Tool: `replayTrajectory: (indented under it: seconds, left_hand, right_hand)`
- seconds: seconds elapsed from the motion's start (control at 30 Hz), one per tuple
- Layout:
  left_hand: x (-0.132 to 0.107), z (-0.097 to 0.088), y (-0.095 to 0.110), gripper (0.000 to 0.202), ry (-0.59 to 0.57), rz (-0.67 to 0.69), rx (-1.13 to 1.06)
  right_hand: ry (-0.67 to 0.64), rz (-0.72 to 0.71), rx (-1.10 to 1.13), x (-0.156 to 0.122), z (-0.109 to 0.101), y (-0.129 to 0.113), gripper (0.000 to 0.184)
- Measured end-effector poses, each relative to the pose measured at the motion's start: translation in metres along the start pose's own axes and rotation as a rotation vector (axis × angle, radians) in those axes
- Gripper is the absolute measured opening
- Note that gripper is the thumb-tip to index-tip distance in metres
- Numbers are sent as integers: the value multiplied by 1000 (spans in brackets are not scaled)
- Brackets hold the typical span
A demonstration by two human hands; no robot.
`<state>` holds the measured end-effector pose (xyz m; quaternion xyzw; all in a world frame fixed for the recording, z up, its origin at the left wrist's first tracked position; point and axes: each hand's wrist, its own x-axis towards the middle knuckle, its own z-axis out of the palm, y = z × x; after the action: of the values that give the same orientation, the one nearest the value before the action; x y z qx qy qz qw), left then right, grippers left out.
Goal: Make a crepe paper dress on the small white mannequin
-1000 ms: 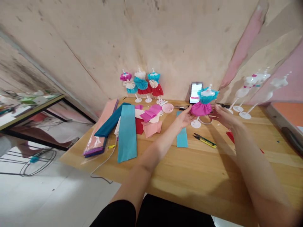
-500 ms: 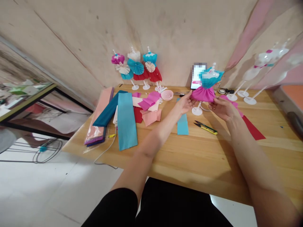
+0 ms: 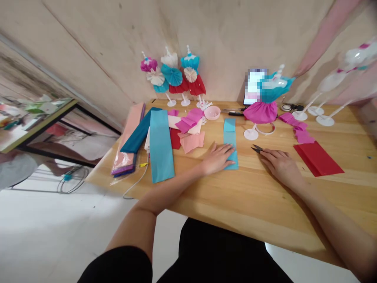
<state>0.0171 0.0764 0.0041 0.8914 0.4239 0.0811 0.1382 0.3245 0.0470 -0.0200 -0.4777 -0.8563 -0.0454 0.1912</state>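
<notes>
My left hand (image 3: 218, 157) lies flat, fingers spread, on the near end of a light blue paper strip (image 3: 229, 133) on the wooden table (image 3: 235, 196). To its right, my right hand (image 3: 279, 163) rests over a pair of snips (image 3: 256, 148), fingers closed over the handle; only the black tips stick out. Behind both hands, untouched, a small mannequin (image 3: 262, 108) in a teal paper top and magenta paper skirt stands on its white base (image 3: 251, 134).
Three dressed mannequins (image 3: 173, 74) stand against the wall. Paper sheets (image 3: 161, 145) and cut pieces (image 3: 188, 129) lie at left, with a pink bowl (image 3: 212, 113). A red sheet (image 3: 318, 157), magenta scraps (image 3: 299, 127), bare mannequins (image 3: 324, 86) and a phone (image 3: 253, 84) are at right.
Both hands let go of the mannequin's skirt and came down towards me: the left onto the blue strip, the right onto the snips. The camera view tilted downward.
</notes>
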Motion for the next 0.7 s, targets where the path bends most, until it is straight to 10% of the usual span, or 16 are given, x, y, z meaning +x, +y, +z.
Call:
replayTrajectory:
  seconds: [0.23, 0.47, 0.7]
  left_hand:
    - [-33, 1, 30, 67, -169, 255, 23]
    - [-64, 7, 75, 62, -21, 340, 15]
    - [-1, -18, 37, 34, 221, 205, -82]
  right_hand:
    - [46, 98, -196, -3, -11, 8, 30]
    - [95, 65, -84, -2, -9, -6, 39]
    - [-95, -260, 128, 2, -17, -59, 41]
